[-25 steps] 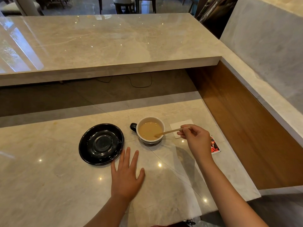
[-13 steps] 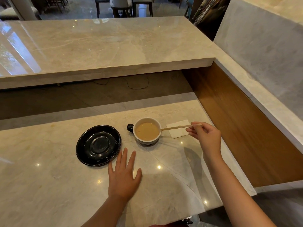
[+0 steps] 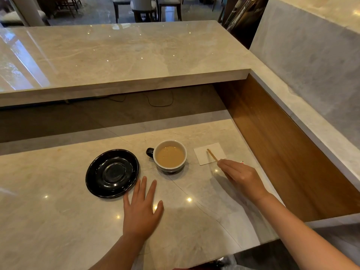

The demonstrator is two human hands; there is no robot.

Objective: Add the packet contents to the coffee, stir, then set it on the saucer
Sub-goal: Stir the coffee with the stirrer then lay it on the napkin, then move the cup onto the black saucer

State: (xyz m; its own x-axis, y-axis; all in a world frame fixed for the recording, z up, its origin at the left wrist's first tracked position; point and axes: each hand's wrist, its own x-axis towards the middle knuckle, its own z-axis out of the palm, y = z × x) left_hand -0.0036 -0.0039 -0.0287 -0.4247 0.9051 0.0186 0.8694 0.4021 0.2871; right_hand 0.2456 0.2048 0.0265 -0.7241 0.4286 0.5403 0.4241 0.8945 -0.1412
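The marble surface (image 3: 58, 221) carries everything low and close to the person, under a raised counter ledge (image 3: 116, 55) that shields the working area. On it, the black saucer (image 3: 91, 176) lies empty at the left, kept bare, it seems, as the landing place for the cup. The left hand (image 3: 141, 210) rests flat on the surface with fingers spread, just in front of the saucer and the cup, idle but near enough to steady or lift either one. The right hand (image 3: 243, 177) pinches the near end of a wooden stirrer (image 3: 212, 155), angling its far tip down over a white napkin (image 3: 200, 155); whether the tip touches the paper cannot be told. The napkin would catch any drips, which likely explains the choice of spot. The coffee cup (image 3: 169, 168) stands on the surface between saucer and napkin, apart from both, handle turned toward the saucer, its pale brown liquid looking already mixed. A scrap with a red edge (image 3: 242, 161) peeks from behind the right hand, perhaps the packet. Judging from this, moving the cup onto the saucer remains.
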